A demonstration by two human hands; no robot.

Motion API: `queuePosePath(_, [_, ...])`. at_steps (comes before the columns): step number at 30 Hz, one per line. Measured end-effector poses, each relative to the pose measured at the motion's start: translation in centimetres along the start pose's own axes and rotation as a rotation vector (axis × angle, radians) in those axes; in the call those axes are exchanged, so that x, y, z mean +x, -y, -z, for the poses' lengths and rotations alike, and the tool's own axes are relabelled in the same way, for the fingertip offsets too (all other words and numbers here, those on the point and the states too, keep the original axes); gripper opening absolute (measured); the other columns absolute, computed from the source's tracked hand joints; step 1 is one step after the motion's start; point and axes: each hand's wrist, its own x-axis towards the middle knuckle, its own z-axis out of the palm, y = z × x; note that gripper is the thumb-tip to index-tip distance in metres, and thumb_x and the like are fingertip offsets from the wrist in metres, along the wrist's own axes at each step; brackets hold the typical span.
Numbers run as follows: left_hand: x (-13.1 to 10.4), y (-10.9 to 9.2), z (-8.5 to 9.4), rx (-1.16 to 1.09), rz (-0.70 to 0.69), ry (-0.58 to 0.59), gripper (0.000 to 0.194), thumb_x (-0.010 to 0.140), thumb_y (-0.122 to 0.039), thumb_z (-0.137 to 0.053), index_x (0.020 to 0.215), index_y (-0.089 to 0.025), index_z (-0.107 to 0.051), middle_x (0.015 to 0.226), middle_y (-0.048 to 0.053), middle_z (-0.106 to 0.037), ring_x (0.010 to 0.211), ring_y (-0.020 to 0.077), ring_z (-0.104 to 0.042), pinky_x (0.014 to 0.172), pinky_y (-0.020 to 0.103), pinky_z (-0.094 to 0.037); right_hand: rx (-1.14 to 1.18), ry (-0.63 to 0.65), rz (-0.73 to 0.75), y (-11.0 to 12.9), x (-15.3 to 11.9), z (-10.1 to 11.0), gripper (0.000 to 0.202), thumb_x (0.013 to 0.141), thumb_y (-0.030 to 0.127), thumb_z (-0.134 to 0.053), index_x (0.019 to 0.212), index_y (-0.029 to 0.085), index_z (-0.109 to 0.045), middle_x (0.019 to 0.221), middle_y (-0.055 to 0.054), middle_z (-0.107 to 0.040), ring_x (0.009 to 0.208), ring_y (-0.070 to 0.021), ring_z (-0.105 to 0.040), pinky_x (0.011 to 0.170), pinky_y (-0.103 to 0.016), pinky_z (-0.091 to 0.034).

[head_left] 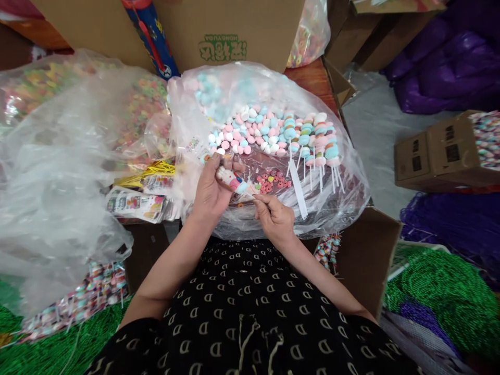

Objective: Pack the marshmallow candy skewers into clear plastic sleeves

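My left hand (214, 188) is closed around a small wrapped candy stick (232, 179) with a printed wrapper. Its lower right end reaches my right hand (274, 214), whose thumb and fingers pinch the thin stick end. Both hands are over a large clear plastic bag (332, 208). Pink, white and blue round candies (250, 130) lie just beyond my hands. Small red rings (272, 181) are between the hands and those candies. Several candy skewers (321, 140) with white sticks lie at the right, and a white paper strip (298, 188) is beside them.
Printed wrappers (135, 204) and yellow ties (150, 172) lie left of my hands. Bags of ring candies (42, 86) cover the left side. A cardboard box (250, 31) and a blue tube (150, 36) stand behind; an open box (365, 255) is at lower right.
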Motion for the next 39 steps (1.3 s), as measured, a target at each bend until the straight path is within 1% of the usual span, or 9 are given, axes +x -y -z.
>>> queuePosePath(8, [-1.6, 1.5, -0.6, 0.026, 0.034, 0.115, 0.024, 0.092, -0.034, -0.076, 0.080, -0.021, -0.060, 0.069, -0.006, -0.061, 0.070, 0.0103, -0.067, 0.088, 0.030, -0.061, -0.021, 0.018, 0.006, 0.3, 0.5, -0.4, 0.027, 0.104, 0.043, -0.051, 0.108, 0.025, -0.070, 0.063, 0.002, -0.062, 0.057, -0.0160, -0.063, 0.066, -0.031, -0.055])
queuePosePath(12, [-1.6, 0.4, -0.5, 0.045, 0.055, 0.130, 0.019, 0.087, -0.035, -0.080, 0.094, -0.023, -0.067, 0.085, -0.001, -0.073, 0.084, 0.0165, -0.074, 0.089, 0.034, -0.062, 0.082, 0.095, 0.021, 0.0, 1.0, 0.3, 0.026, 0.105, 0.039, -0.051, 0.114, 0.024, -0.071, 0.066, 0.003, -0.066, 0.053, -0.0125, -0.061, 0.059, -0.027, -0.054])
queuePosePath(15, [-0.9, -0.9, -0.5, 0.020, -0.012, 0.057, 0.025, 0.087, -0.039, -0.081, 0.103, -0.024, -0.069, 0.094, 0.002, -0.077, 0.091, 0.0194, -0.076, 0.086, 0.035, -0.063, 0.055, 0.011, 0.089, -0.6, 1.1, 0.8, 0.022, 0.102, 0.034, -0.057, 0.110, 0.023, -0.074, 0.078, 0.000, -0.075, 0.062, -0.0139, -0.069, 0.064, -0.028, -0.059])
queuePosePath(21, [-0.1, -0.7, -1.1, -0.044, -0.029, -0.040, 0.029, 0.094, -0.028, -0.073, 0.071, -0.020, -0.058, 0.061, -0.006, -0.055, 0.062, 0.0091, -0.063, 0.080, 0.029, -0.063, -0.241, -0.104, 0.287, -1.1, 1.0, 0.3, 0.027, 0.105, 0.035, -0.054, 0.108, 0.022, -0.078, 0.093, -0.006, -0.084, 0.075, -0.0169, -0.079, 0.068, -0.026, -0.062])
queuePosePath(26, [-0.7, 0.7, -1.1, -0.046, 0.037, 0.042, 0.032, 0.097, -0.026, -0.069, 0.069, -0.019, -0.056, 0.060, -0.006, -0.053, 0.060, 0.0074, -0.060, 0.083, 0.029, -0.062, -0.386, -0.123, 0.391, -1.1, 0.8, 0.0, 0.038, 0.110, 0.039, -0.044, 0.103, 0.020, -0.076, 0.087, -0.006, -0.083, 0.064, -0.0138, -0.075, 0.059, -0.023, -0.055])
queuePosePath(30, [-1.2, 1.5, -0.8, 0.013, 0.045, 0.070, 0.034, 0.096, -0.032, -0.072, 0.071, -0.020, -0.053, 0.062, -0.007, -0.053, 0.062, 0.0070, -0.061, 0.083, 0.027, -0.060, -0.251, -0.057, 0.276, -0.6, 1.0, -0.2, 0.041, 0.109, 0.047, -0.043, 0.095, 0.021, -0.072, 0.083, -0.005, -0.080, 0.062, -0.0137, -0.071, 0.058, -0.024, -0.051])
queuePosePath(33, [-1.4, 1.4, -0.7, 0.028, 0.064, 0.119, 0.026, 0.091, -0.033, -0.078, 0.078, -0.020, -0.060, 0.066, -0.006, -0.058, 0.066, 0.0082, -0.065, 0.080, 0.026, -0.060, 0.058, 0.055, 0.028, 0.2, 1.2, -0.2, 0.044, 0.106, 0.057, -0.047, 0.091, 0.023, -0.068, 0.060, 0.002, -0.066, 0.047, -0.0114, -0.058, 0.049, -0.024, -0.045])
queuePosePath(36, [-1.1, 0.2, -0.7, 0.045, 0.064, 0.116, 0.024, 0.090, -0.042, -0.079, 0.097, -0.022, -0.069, 0.079, -0.002, -0.069, 0.076, 0.0127, -0.071, 0.077, 0.028, -0.061, 0.359, 0.218, -0.209, 0.8, 1.3, -0.2, 0.047, 0.101, 0.066, -0.051, 0.089, 0.023, -0.065, 0.044, 0.010, -0.046, 0.033, -0.0086, -0.039, 0.037, -0.021, -0.032])
queuePosePath(39, [-0.4, -1.4, -0.8, 0.054, -0.003, 0.046, 0.026, 0.089, -0.043, -0.079, 0.102, -0.024, -0.070, 0.077, -0.002, -0.071, 0.074, 0.0134, -0.071, 0.078, 0.030, -0.061, 0.404, 0.272, -0.242, 0.9, 1.3, 0.0, 0.044, 0.100, 0.064, -0.055, 0.088, 0.022, -0.065, 0.045, 0.011, -0.044, 0.034, -0.0081, -0.037, 0.038, -0.021, -0.032])
